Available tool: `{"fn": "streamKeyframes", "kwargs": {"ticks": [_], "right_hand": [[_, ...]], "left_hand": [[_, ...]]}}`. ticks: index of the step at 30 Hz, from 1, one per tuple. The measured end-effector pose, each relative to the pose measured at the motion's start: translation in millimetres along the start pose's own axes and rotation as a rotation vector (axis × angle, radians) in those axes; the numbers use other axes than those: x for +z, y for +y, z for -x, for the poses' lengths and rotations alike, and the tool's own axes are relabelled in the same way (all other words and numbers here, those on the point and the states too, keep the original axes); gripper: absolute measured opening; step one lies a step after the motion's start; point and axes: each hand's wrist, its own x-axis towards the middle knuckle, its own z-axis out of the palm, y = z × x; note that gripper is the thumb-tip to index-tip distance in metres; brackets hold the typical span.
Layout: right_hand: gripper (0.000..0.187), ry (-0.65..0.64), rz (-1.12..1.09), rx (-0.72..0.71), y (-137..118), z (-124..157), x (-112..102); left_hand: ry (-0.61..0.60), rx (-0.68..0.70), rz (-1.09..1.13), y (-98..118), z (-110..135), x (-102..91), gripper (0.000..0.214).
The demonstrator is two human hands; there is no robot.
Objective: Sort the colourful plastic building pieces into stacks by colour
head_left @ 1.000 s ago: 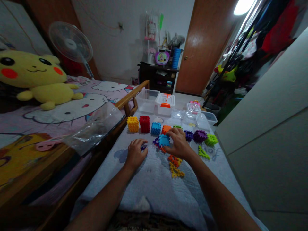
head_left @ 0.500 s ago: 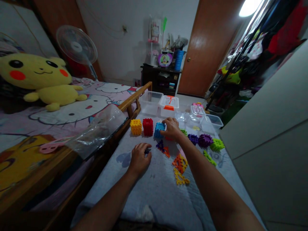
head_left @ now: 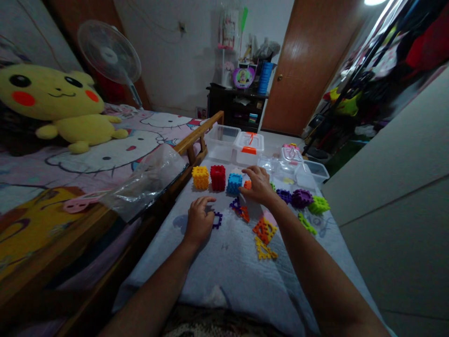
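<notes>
Ok so from where I'm standing, a big bed [head_left: 105, 159] with a Hello Kitty sheet runs along past the left hand, with a Pikachu plush [head_left: 59, 100] flopped on it and a pedestal fan [head_left: 109, 54] behind. Both hands sit over a pale quilted counter [head_left: 224, 271]. Beyond them are a clear plastic box [head_left: 221, 142] and a lidded box with orange latches [head_left: 249, 150].

The right hand [head_left: 258, 185] has just come off the top of the blue cube [head_left: 234, 184], which now sits clear just left of it. That hand is loosely spread, gripping nothing I can see, right beside a small orange piece [head_left: 247, 185]. The left hand [head_left: 199, 222] has pulled back a bit, fingers half open and seemingly empty, which leaves a small purple frame piece [head_left: 217, 220] showing just beside it. Past the left hand's fingers stand a red cube [head_left: 218, 178] and a yellow cube [head_left: 200, 178]. Nearer, below the right hand, lie flat orange pieces [head_left: 264, 230].
</notes>
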Motion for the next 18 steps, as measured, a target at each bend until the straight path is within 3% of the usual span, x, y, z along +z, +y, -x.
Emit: {"fn": "streamKeyframes", "kwargs": {"ticks": [5, 10, 15, 18], "right_hand": [[0.035, -0.02, -0.141, -0.118, -5.5, 59.8, -13.4], [0.022, -0.082, -0.201, -0.074, -8.9, 107.1, -1.2], [0.021, -0.074, -0.23, -0.045, -9.0, 119.6, 17.0], [0.035, -0.039, -0.286, -0.062, -15.9, 119.8, 18.9]], "left_hand": [[-0.213, 0.017, -0.108, -9.4, -1.9, -7.4, 0.047], [-0.438, 0.15, -0.195, -14.6, 0.3, -13.3, 0.052], [-0.439, 0.211, -0.2, -4.7, -2.3, -17.5, 0.039], [-0.388, 0.2, -0.046, 4.8, -2.6, -18.4, 0.037]]}}
